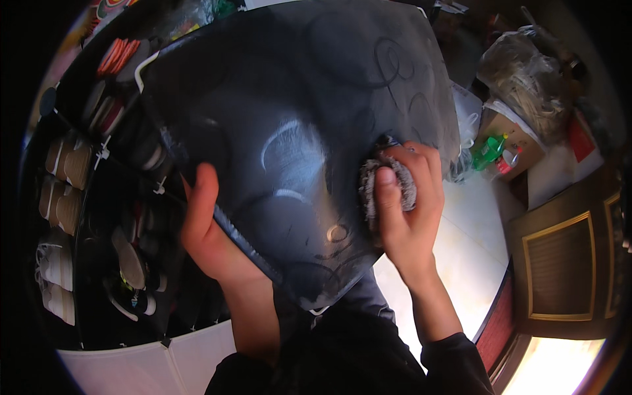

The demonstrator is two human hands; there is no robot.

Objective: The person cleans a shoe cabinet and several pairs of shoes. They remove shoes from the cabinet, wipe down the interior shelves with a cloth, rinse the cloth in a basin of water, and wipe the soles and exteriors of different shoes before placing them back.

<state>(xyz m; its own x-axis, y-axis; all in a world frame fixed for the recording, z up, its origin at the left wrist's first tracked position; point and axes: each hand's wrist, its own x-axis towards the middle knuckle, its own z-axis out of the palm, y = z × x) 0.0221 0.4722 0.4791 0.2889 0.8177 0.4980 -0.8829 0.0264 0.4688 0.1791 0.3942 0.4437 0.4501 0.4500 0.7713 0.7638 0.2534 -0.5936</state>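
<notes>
A large black plastic panel (276, 113), with bits of white edging at its corners, is held up tilted in front of me. Grey dust covers parts of it, marked by dark curved wipe streaks. My left hand (207, 232) grips its lower left edge, thumb on the face and the other fingers hidden behind. Against the panel's right part, my right hand (412, 197) holds a bunched grey fluffy cloth (368, 187) between thumb and fingers.
On the left a black cube rack (106, 153) holds several shoes (64, 207). To the right stand a cardboard box (518, 143), a green plastic bottle (489, 153) and a clear plastic bag (523, 74) on the pale tiled floor (474, 222). A brown door (558, 266) with gold trim is at lower right.
</notes>
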